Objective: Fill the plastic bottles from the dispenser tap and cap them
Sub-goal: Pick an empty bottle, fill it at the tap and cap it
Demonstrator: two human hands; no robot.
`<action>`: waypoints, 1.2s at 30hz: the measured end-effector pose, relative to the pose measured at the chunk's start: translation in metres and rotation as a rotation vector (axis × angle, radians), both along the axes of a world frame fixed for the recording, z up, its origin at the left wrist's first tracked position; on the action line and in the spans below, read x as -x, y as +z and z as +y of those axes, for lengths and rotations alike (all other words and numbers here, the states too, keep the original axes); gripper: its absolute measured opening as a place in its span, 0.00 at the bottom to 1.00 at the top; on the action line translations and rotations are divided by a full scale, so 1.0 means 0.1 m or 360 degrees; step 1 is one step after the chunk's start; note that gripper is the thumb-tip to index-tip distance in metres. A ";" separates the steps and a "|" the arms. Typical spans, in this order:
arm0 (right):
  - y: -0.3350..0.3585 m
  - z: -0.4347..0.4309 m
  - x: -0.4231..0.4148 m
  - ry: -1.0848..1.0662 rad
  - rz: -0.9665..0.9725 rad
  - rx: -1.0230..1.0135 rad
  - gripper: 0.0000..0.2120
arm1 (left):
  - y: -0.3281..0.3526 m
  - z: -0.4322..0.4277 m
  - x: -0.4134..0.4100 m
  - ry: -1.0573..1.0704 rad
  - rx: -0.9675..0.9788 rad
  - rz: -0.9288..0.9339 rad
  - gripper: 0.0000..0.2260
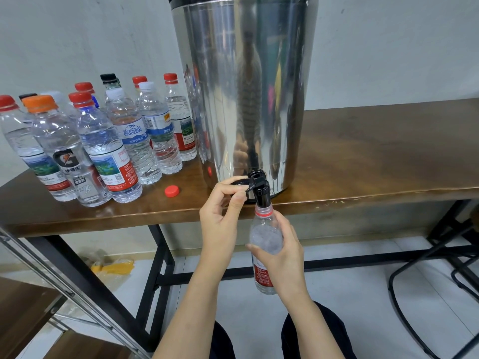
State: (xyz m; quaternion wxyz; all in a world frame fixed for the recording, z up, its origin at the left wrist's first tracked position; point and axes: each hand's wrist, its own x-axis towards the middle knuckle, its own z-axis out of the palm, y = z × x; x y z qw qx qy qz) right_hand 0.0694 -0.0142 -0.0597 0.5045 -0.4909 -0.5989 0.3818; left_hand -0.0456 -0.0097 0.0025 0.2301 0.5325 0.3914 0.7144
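Right fingers [256, 250] wrap bottle [265, 234], seemingly filling.

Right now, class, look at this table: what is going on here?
A person is filling a bottle at the dispenser. The left hand pinches the tap lever; the right hand holds the uncapped bottle with its mouth up at the spout. A loose red cap lies on the table, and a group of capped bottles stands left of the dispenser.

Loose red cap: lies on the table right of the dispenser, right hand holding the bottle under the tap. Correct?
No. Head view: the loose red cap lies left of the dispenser; the right hand does hold the bottle under the tap.
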 end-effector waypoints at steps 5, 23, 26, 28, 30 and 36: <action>0.00 0.01 0.00 0.0005 0.0021 -0.0021 0.38 | 0.03 -0.01 0.00 -0.0007 -0.0012 0.0012 0.06; -0.01 0.03 -0.02 0.0033 0.0070 -0.0012 0.38 | 0.00 0.02 0.00 0.0009 -0.0004 -0.0005 0.06; -0.01 0.03 -0.02 0.0026 0.0075 -0.0012 0.38 | -0.01 0.02 0.00 0.0011 -0.0007 -0.0006 0.06; -0.01 0.03 -0.02 0.0021 0.0071 -0.0014 0.39 | 0.00 0.02 0.00 0.0009 -0.0002 -0.0005 0.05; 0.00 0.03 -0.01 0.0019 0.0063 -0.0016 0.39 | 0.00 0.02 0.00 0.0007 0.0017 -0.0013 0.02; -0.01 0.03 -0.02 0.0017 0.0056 -0.0017 0.39 | 0.00 0.02 -0.01 0.0002 0.0017 -0.0029 0.04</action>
